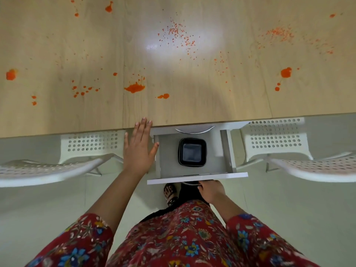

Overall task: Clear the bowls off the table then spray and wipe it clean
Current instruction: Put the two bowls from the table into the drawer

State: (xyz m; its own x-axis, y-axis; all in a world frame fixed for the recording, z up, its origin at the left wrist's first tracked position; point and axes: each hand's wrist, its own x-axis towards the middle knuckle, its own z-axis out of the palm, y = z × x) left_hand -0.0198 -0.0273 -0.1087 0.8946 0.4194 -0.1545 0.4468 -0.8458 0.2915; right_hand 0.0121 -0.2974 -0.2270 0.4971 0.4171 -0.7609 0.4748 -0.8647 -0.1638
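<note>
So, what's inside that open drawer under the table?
One black square bowl, possibly a stack, sits on the drawer floor. The drawer's rear runs under the table edge, so anything there is hidden.

a drawer [167, 162] is pulled out below the near edge of the tabletop [192, 105], and a bowl [192, 152] is set in its middle. one chair [90, 143] is placed left of the drawer, a second chair [275, 137] right of it. spills [134, 88] are scattered across the tabletop.

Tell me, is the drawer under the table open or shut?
Open. The drawer sits pulled out from under the table, its inside exposed with a black bowl in it; the right hand grips its handle.
</note>
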